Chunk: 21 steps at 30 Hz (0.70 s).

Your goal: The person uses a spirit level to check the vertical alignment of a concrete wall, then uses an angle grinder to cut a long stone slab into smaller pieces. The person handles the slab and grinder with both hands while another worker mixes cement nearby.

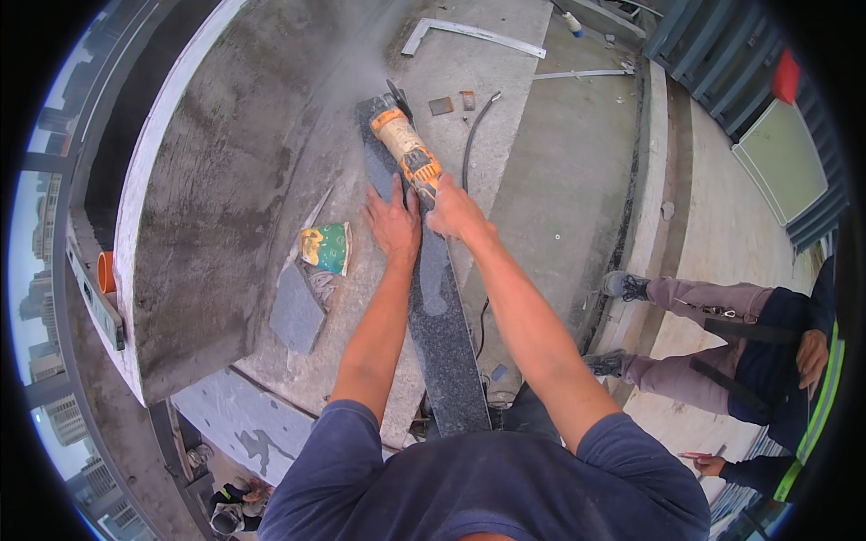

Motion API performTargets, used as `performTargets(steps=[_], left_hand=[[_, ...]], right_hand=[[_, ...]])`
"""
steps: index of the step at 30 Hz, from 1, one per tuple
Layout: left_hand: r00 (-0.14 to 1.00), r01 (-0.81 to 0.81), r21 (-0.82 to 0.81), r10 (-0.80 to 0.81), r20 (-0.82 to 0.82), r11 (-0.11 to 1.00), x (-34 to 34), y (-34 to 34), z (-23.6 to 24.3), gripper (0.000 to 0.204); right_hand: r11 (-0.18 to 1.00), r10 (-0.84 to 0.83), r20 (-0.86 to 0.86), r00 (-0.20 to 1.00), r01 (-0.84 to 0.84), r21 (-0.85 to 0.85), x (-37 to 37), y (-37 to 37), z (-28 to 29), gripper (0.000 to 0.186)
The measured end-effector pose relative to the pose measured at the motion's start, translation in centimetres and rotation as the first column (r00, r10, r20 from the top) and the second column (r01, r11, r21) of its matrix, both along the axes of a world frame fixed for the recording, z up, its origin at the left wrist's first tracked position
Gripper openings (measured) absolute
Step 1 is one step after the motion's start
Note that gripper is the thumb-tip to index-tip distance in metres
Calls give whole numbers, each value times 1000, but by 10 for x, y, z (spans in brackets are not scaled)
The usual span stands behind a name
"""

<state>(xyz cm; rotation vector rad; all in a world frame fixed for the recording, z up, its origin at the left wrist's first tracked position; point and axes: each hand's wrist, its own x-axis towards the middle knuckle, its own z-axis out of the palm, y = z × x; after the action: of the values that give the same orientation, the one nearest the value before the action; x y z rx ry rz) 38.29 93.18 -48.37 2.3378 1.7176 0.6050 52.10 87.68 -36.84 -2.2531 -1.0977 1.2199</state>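
My right hand (444, 209) is closed on the rear of an orange angle grinder (404, 142), whose blade end is at the far end of a long dark speckled stone strip (442, 361). Pale dust hangs around that end. My left hand (390, 216) lies on the strip with fingers spread, just left of the grinder. Left of my hands are a green and yellow packet (326, 248) and a grey stone offcut (296, 307). A black cable (468, 149) curves across the slab to the right of the grinder.
A concrete wall (198, 198) rises on the left, with a grey slab (244, 424) below it. Metal squares (474, 36) and small offcuts (441, 105) lie beyond. A co-worker's legs (686, 379) and hands are close on the right; another person (234, 509) is at lower left. Corrugated fencing (704, 54) stands upper right.
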Motion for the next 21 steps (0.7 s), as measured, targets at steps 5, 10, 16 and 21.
performTargets(steps=[5, 10, 16, 21], left_hand=[[1000, 9, 12, -9, -3, 1000, -1, 6, -3, 55], [1000, 11, 5, -11, -13, 1000, -1, 5, -2, 55], [1000, 2, 2, -2, -18, 1000, -2, 3, -1, 54], [1000, 9, 3, -9, -4, 1000, -2, 1, -1, 54]], right_hand=[[1000, -22, -49, 999, 22, -19, 0, 9, 15, 70], [1000, -21, -60, 998, 20, -16, 2, 8, 13, 74], [1000, 3, 8, 1000, -3, 19, -1, 1, 8, 78], [997, 29, 42, 999, -32, 76, 2, 1, -10, 66]])
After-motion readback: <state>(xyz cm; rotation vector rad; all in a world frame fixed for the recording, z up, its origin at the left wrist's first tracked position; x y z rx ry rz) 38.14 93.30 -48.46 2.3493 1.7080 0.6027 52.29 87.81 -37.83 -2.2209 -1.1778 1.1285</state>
